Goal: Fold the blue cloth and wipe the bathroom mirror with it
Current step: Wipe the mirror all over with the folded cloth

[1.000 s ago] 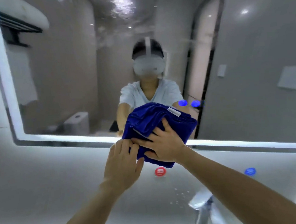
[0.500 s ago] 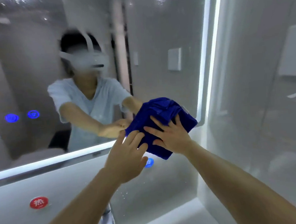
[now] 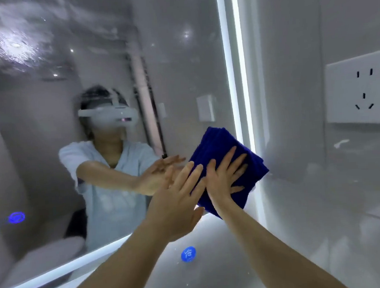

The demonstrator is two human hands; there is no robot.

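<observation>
**Folded cloth pressed to the mirror's lower right corner**

The blue cloth, folded into a thick pad, lies flat against the bathroom mirror at its lower right corner, its right edge overlapping the lit strip that runs down the mirror's right side. The right hand is spread flat on the cloth, fingers splayed wide and pointing up; its grip is an open palm pressing the pad to the glass, not a closed hold. The left hand is just beside it on the left, also open with fingers straight, its fingertips at the cloth's left edge. A wall socket sits on the wall to the right of the mirror, and a blue round button shows on the wall below the mirror's bottom edge
</observation>
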